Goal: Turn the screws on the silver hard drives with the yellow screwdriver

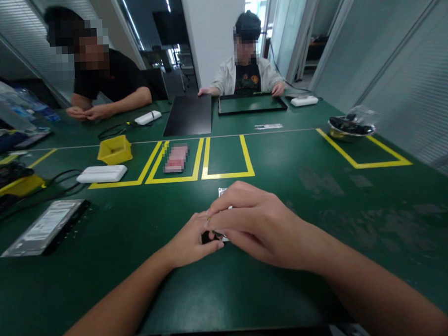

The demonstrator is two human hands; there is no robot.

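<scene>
Mostly covered by my hands is a small flat piece with a silver-white edge and dark parts (222,192), low over the green table (185,298). My left hand (192,241) is closed on its left side, with the thumb along the near edge. From the right, my right hand (261,223) arches over the piece, fingertips pinched together close to the left fingers. What lies in that pinch is too small and hidden to name.
Left stand a flat silver-and-black item with a white label (50,225), a white power block (101,174) and a yellow bin (115,149). A pink pack (176,158) lies inside yellow tape. A metal bowl (351,130) is at right. Two people sit opposite, one holding a black panel (189,115) and frame (253,110).
</scene>
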